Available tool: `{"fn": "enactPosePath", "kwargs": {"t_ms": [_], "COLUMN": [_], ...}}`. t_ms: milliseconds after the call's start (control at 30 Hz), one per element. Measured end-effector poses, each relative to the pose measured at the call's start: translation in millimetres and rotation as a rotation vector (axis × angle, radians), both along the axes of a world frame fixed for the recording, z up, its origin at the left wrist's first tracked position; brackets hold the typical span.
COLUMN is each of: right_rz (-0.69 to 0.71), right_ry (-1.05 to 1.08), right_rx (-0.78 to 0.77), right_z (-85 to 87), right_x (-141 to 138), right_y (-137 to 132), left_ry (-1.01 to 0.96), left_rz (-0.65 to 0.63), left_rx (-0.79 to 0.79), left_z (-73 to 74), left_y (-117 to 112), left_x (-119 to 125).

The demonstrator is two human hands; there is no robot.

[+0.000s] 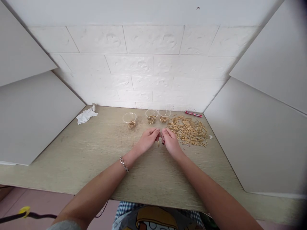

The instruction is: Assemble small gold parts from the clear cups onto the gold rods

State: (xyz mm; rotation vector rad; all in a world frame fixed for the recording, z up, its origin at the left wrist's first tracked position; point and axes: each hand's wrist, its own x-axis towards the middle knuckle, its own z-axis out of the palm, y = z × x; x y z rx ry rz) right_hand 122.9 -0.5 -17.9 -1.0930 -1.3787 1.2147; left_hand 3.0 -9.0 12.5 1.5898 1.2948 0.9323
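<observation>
My left hand (149,139) and my right hand (170,140) meet over the middle of the table, fingertips pinched close together. A thin gold-coloured stick (158,144) hangs down below the left fingers. Something small sits between the two pinches, too fine to make out. Right of my right hand lies a wide heap of gold-coloured sticks (188,130). Just beyond my hands stand two clear plastic cups, one left (152,117) and one right (165,116), with small gold pieces inside. Another clear cup (130,120) of gold pieces stands farther left.
A crumpled white tissue (86,115) lies at the table's back left. At the back right rests a red pen-like tube (193,113). White panels flank both sides, and a white brick-patterned wall (153,67) closes off the back. Tiny specks surround the left cup.
</observation>
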Motion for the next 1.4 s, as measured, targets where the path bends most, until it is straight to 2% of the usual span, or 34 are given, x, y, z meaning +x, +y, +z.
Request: {"fn": "enactPosePath", "kwargs": {"t_ms": [367, 700, 1200, 1400], "right_rz": [0.001, -0.038, -0.006, 0.005], "right_ry": [0.031, 0.026, 0.082, 0.118], "right_rx": [-0.042, -0.044, -0.079, -0.071], "right_z": [-2.9, -4.0, -2.4, 1.3], "right_x": [-0.6, -0.6, -2.7, -3.8], "right_y": [0.6, 1.0, -1.1, -3.0], "left_ry": [-0.082, -0.088, -0.148, -0.067], "left_rz": [0.006, 0.004, -0.061, -0.025], "left_rx": [-0.04, -0.012, 0.012, 0.057], "left_z": [-4.9, -3.5, 0.7, -3.9], "left_y": [2.1, 0.1, 0.5, 1.6], "left_x": [-0.2, 2.4, 3.4, 1.2]}}
